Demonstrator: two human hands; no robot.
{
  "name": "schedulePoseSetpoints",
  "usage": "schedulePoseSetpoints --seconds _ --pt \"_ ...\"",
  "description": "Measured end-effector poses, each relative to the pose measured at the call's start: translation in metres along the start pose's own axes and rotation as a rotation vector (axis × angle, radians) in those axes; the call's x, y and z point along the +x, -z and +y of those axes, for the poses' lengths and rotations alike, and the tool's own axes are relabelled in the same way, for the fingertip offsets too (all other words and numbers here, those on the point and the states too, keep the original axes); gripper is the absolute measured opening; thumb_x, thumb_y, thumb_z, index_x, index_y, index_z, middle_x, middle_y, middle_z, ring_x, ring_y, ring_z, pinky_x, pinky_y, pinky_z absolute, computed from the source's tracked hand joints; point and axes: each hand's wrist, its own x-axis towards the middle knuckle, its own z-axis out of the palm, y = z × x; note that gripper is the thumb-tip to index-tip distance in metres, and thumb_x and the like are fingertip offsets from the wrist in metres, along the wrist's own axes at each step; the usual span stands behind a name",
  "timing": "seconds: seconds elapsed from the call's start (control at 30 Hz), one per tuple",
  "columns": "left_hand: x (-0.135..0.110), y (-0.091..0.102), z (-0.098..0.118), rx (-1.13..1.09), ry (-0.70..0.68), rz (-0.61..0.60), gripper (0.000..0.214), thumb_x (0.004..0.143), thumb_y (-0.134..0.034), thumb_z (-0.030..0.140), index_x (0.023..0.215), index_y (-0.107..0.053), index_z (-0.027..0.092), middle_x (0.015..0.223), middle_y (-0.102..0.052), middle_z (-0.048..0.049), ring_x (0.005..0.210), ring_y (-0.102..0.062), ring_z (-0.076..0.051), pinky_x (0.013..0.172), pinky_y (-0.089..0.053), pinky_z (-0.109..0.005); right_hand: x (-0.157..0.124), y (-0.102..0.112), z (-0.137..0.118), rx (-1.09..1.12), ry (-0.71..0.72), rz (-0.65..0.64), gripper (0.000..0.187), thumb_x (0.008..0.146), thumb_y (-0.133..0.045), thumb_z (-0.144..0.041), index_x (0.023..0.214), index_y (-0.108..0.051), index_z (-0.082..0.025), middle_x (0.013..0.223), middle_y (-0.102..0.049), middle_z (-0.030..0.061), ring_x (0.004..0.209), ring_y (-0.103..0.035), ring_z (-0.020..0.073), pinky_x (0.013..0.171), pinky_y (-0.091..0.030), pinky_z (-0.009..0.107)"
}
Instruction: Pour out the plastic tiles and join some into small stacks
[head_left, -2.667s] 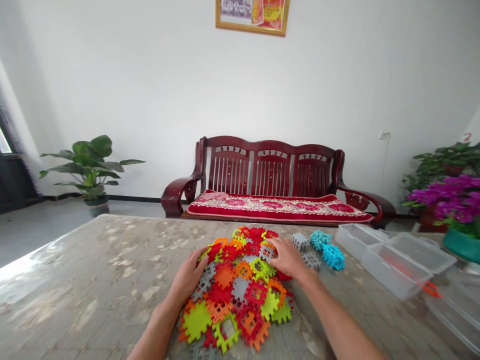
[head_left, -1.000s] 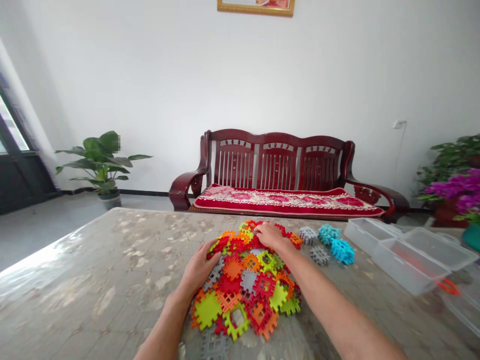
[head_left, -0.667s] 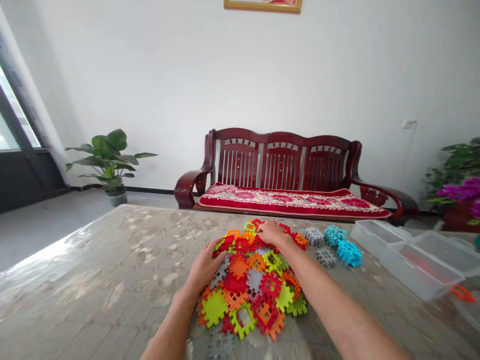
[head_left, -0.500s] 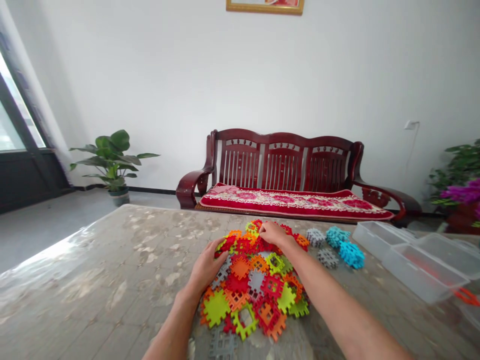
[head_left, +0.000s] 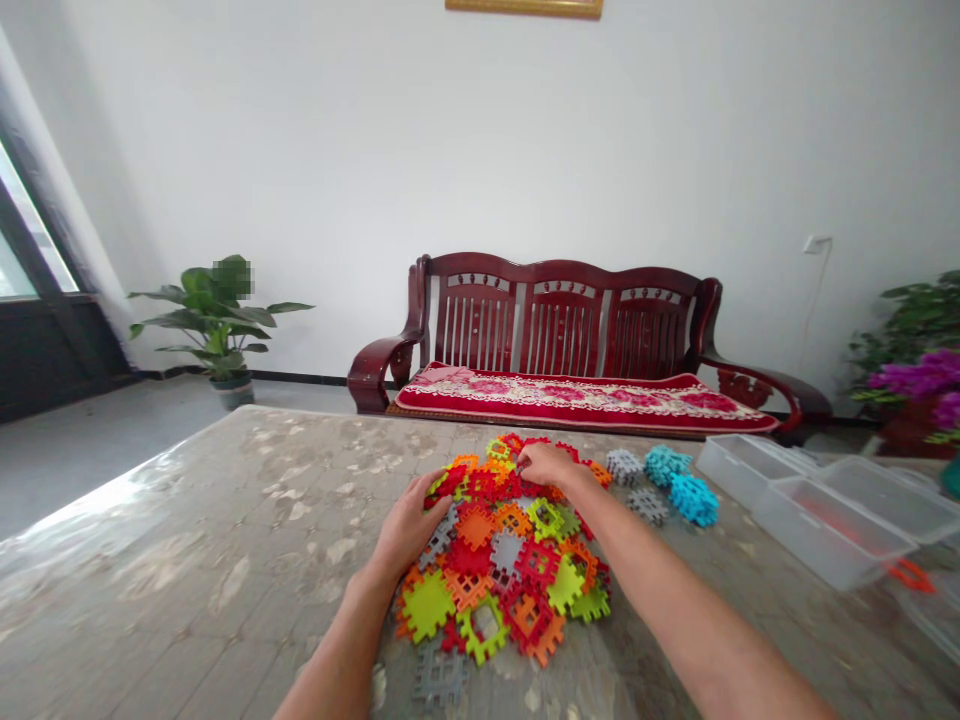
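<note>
A heap of flat notched plastic tiles (head_left: 510, 560) in red, orange, green and grey lies on the marbled table (head_left: 225, 560). My left hand (head_left: 409, 525) rests on the heap's left edge, fingers curled over a red tile. My right hand (head_left: 546, 464) reaches to the far side of the heap, fingers bent and pinching among the red tiles there; what it grips is hidden. To the right of the heap lie several grey tiles (head_left: 624, 466) and a cluster of blue tiles (head_left: 681, 487).
Clear plastic boxes (head_left: 825, 510) stand at the table's right side, one with an orange piece by it. A lone grey tile (head_left: 441, 680) lies near the front edge. Beyond the table are a wooden bench (head_left: 570, 350), a potted plant (head_left: 217, 320) and purple flowers (head_left: 919, 385).
My right hand has moved from the heap's right side to its far edge and closed its fingers there. My left hand has stayed on the left edge. The view has shifted slightly.
</note>
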Motion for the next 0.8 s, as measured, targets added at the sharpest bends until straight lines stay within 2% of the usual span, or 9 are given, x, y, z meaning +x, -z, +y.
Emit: schedulePoseSetpoints --seconds 0.23,0.57,0.7,0.8 --pt "-0.001 0.002 0.006 0.004 -0.001 0.041 0.045 0.083 -0.054 0.039 0.124 -0.061 0.021 0.123 -0.066 -0.0068 0.114 -0.062 -0.022 0.101 -0.046 -0.033 0.007 -0.003 0.004 0.039 0.033 -0.039 0.033 0.061 -0.064 -0.018 0.089 -0.076 -0.029 0.093 -0.076 -0.0007 0.084 -0.067 0.0189 0.064 -0.042 0.023" --pt "-0.001 0.003 0.007 0.030 0.021 -0.003 0.049 0.085 -0.051 0.041 0.128 -0.056 0.018 0.128 -0.063 -0.0090 0.117 -0.060 -0.023 0.104 -0.043 -0.034 0.003 0.006 0.005 0.274 0.096 -0.027 0.019 0.063 -0.069 -0.018 0.081 -0.075 -0.020 0.074 -0.073 -0.0029 0.067 -0.063 0.0134 0.059 -0.041 0.020" --pt "-0.001 0.003 0.007 0.011 0.014 0.001 0.048 0.085 -0.052 0.041 0.128 -0.057 0.020 0.127 -0.064 -0.0083 0.116 -0.060 -0.023 0.104 -0.043 -0.035 -0.009 0.014 0.007 0.370 0.132 0.028 0.016 0.064 -0.070 -0.018 0.080 -0.073 -0.018 0.077 -0.074 -0.0009 0.069 -0.063 0.0134 0.060 -0.044 0.020" --pt "-0.001 0.003 0.007 0.003 0.015 0.004 0.047 0.084 -0.052 0.040 0.127 -0.057 0.022 0.125 -0.065 -0.0070 0.114 -0.060 -0.023 0.104 -0.043 -0.036 -0.027 0.022 0.020 0.412 0.135 0.140 0.014 0.068 -0.067 -0.017 0.081 -0.071 -0.017 0.081 -0.074 0.0016 0.074 -0.064 0.0147 0.065 -0.046 0.021"
